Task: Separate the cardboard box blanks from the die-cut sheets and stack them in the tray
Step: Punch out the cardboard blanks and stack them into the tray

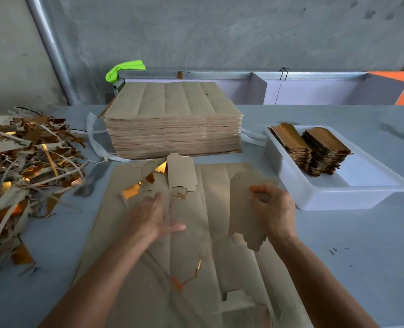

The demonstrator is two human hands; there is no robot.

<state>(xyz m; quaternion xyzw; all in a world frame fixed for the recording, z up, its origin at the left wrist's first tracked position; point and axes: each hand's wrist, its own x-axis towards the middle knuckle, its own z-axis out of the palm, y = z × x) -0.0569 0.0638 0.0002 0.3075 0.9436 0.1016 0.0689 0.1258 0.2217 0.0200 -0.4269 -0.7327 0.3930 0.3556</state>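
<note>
A brown die-cut sheet (191,268) lies flat on the grey table in front of me, torn in places with gold showing through. My left hand (153,216) presses on it with fingers spread. My right hand (274,209) grips a separated box blank (243,209), lifted off the sheet's right side. Another loose blank (182,172) stands up at the sheet's far edge. The white plastic tray (333,197) sits to the right with two stacks of blanks (314,150) in its far half.
A tall pile of uncut sheets (172,124) stands behind the working sheet. A heap of brown and gold scrap strips (23,166) covers the table's left side. A green cloth (125,68) and a metal rail lie at the back.
</note>
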